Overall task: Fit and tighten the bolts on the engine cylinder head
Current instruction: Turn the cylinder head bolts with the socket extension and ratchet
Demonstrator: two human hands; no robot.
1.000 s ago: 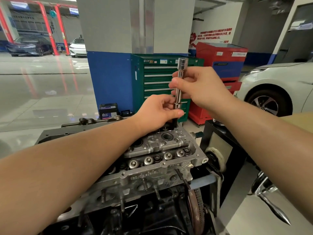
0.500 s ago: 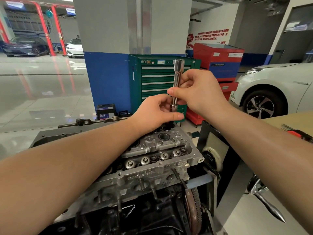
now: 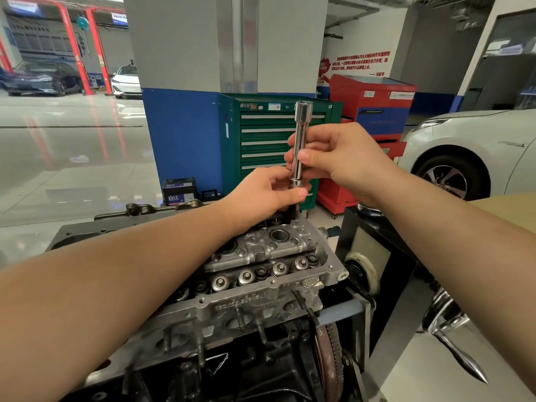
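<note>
While both hands pinch it, polished steel socket extension [image 3: 299, 146] stands upright.

A black engine stand [image 3: 374, 256] is carrying the engine, its cylinder head [image 3: 261, 282] sitting on top, above the glossy workshop floor [image 3: 72, 175].

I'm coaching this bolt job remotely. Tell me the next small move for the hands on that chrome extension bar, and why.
Probably twirl the long chrome socket extension bar with the right hand fingers, the left hand steadying its lower end. The bar stands upright at the far end of the grey aluminium cylinder head, both hands pinch it, and its open top carries no ratchet, so hand-running looks likeliest.
</note>
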